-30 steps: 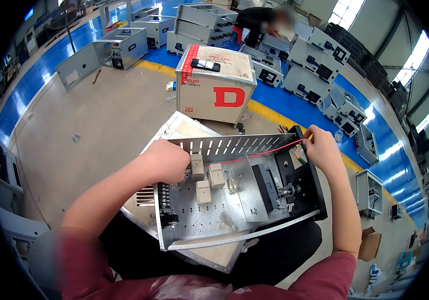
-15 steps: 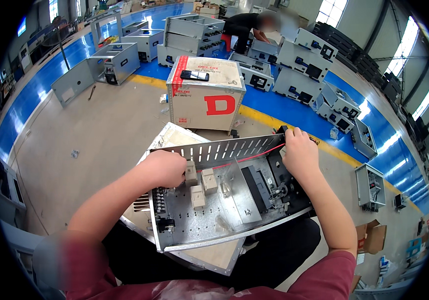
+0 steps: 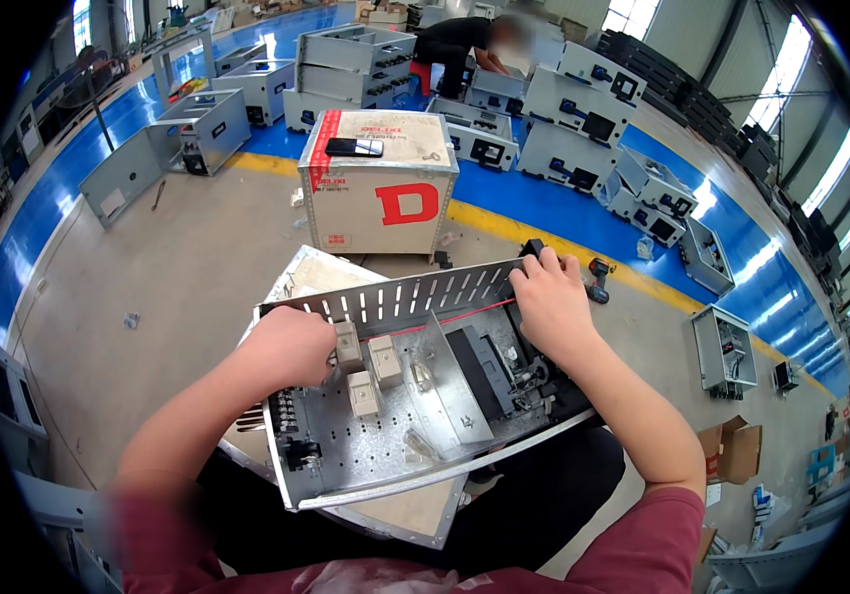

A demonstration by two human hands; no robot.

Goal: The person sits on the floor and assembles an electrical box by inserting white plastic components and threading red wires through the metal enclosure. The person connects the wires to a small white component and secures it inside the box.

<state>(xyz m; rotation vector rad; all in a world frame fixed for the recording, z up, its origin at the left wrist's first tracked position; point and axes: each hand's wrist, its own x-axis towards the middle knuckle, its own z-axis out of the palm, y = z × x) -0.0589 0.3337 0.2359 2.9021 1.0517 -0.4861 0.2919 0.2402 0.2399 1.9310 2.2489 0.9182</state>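
Note:
An open grey sheet-metal enclosure [image 3: 346, 479] with a slotted far wall rests in front of me on a pale board [image 3: 420, 515]. My left hand [image 3: 291, 346] is closed inside its far left corner; whatever its fingers hold is hidden. At the far right corner my right hand [image 3: 551, 302] bends its fingers over the wall's edge, against a black part [image 3: 532, 247]; what they grip cannot be made out. A thin red wire [image 3: 464, 318] runs along the slotted wall between both hands. Three beige blocks [image 3: 384, 361] sit near my left hand. Right of a metal divider [image 3: 450, 381] lies a black rectangular unit [image 3: 484, 371].
Beyond the enclosure stands a wooden crate [image 3: 375, 213] with a phone [image 3: 353, 148] on top. A cordless drill [image 3: 598, 280] lies on the floor past my right hand. Stacked grey cabinets [image 3: 573, 124] stand behind, where another person [image 3: 454, 49] bends over one.
The whole view has shifted, moving everything slightly left in the picture. The drill beyond my right hand shows more fully now. Both hands stay at the same corners.

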